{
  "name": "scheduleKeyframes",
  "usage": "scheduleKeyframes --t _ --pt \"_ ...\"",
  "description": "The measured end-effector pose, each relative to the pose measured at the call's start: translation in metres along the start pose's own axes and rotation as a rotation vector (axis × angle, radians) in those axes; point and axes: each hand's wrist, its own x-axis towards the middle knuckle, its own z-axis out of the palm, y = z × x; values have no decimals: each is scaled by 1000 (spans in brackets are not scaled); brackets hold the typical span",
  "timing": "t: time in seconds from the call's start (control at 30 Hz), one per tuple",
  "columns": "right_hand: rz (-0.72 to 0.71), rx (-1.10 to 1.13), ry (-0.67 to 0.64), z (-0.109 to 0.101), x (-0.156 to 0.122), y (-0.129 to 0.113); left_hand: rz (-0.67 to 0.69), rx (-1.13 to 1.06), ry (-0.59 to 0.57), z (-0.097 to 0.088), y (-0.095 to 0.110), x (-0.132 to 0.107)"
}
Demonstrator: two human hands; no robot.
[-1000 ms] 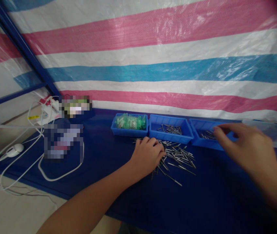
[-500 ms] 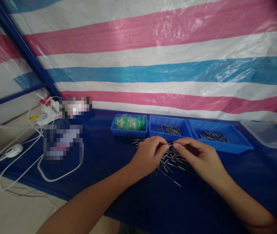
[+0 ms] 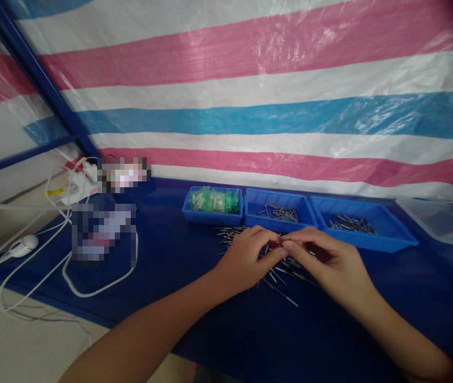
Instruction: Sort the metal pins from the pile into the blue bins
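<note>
My left hand (image 3: 249, 254) and my right hand (image 3: 330, 254) meet at their fingertips above a loose pile of thin metal rods (image 3: 275, 275). Thumb and forefinger are pinched together on both hands. Whatever lies between the fingertips is hidden; I cannot make it out. The rods look slim and silvery, with darker parts, and point in many directions on the blue tabletop (image 3: 290, 340). My hands cover part of the pile.
Behind the pile stand a blue bin (image 3: 212, 217) of green-wrapped packets, a middle blue bin (image 3: 258, 198) and a right blue bin (image 3: 394, 234), the latter two holding short metal pieces. A clear plastic tray (image 3: 437, 223) lies far right. White cables (image 3: 65, 271) trail at left.
My fingertips have come together, closing the small gap between the two hands. My left hand has shifted slightly right. The pile and bins look the same.
</note>
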Motion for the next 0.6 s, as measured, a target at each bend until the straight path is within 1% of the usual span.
scheduleKeyframes --t 0.1,0.2,0.33,0.4,0.47,0.53,0.6 --pt "-1 23 25 -2 1 1 -24 -33 72 -2 0 0" --pt "12 17 10 -5 2 3 -34 -41 118 -4 0 0" --pt "9 -36 -83 -6 4 3 -43 -20 122 -6 2 0" --pt "13 -74 -101 -9 6 3 -50 15 108 -7 2 0" --pt "31 -145 -37 -19 9 3 -41 91 71 -8 2 -1" --pt "75 -271 109 -35 14 6 -17 208 -8 -9 1 -3" --pt "150 -440 285 -57 19 12 22 316 -112 -10 0 -5"
